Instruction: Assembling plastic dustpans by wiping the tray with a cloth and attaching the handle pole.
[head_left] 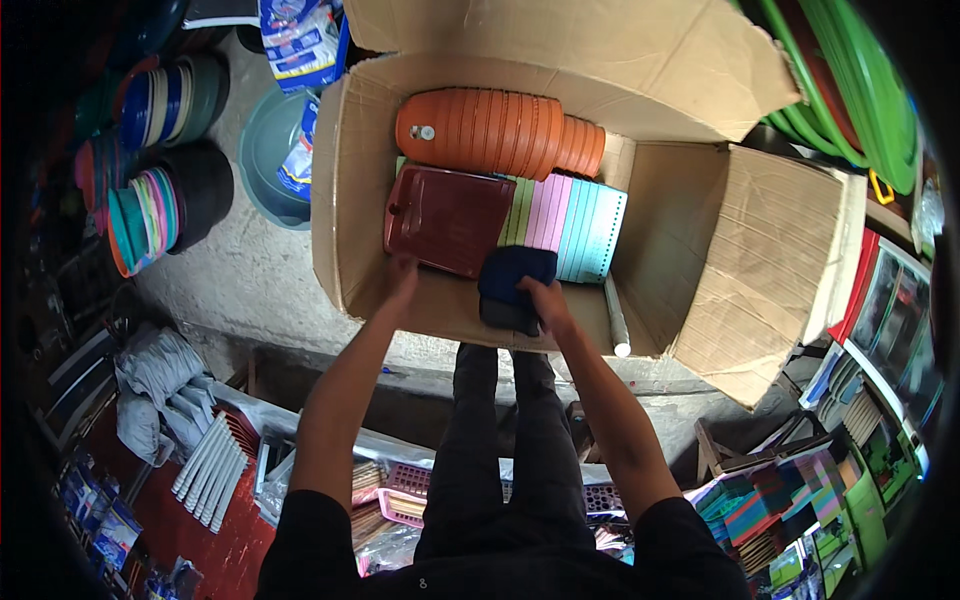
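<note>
One hand, the right hand (545, 303), is gripping a dark blue and black item (514, 275) at the near side of an open cardboard box (672, 210). The left hand (402, 275) is reaching beside the dark red container (450, 220), too blurred to tell its grip, while nested orange pots (482, 125) are lying at the far side and a pastel stack (568, 222) is sitting right of the container.

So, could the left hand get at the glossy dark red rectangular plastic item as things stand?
Likely yes: the left hand is right by the near left corner of the dark red item, and the brown cardboard box around it is open, leaving the way from above free.
</note>
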